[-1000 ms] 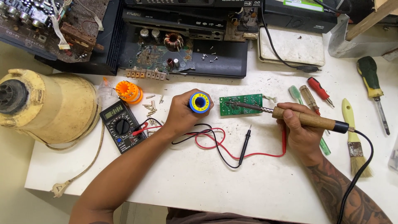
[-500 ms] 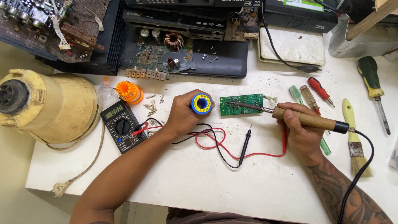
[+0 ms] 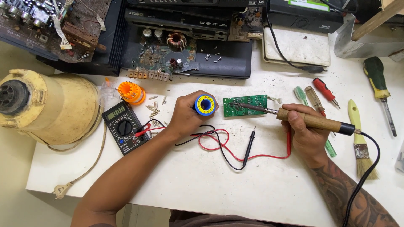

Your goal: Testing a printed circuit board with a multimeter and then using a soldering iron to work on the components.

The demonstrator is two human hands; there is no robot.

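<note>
The right hand [image 3: 307, 134] was wrapped around the wooden handle of a soldering iron [image 3: 311, 120], its metal tip laid on the small green circuit board [image 3: 245, 105] that lay flat on the white table [image 3: 219, 185]. The left hand [image 3: 187, 115] was closed round a blue and yellow solder spool [image 3: 205, 104], held just beside the board's left edge; whether a strand of solder reached the tip was too fine to tell. To do this step well, the tip wanted holding steady against one joint, the solder fed onto the heated pad and not the iron, and the wrist kept resting on the table. The loose board could slide under pressure, so a light touch seemed wise. Just below the hands trailed red and black probe leads [image 3: 223, 145], running to a black multimeter [image 3: 124, 126] at the left; these were best kept clear of the hot shaft. Farther out lay screwdrivers [image 3: 324, 90], a paintbrush [image 3: 357, 134] and a cream-coloured housing [image 3: 54, 105]
</note>
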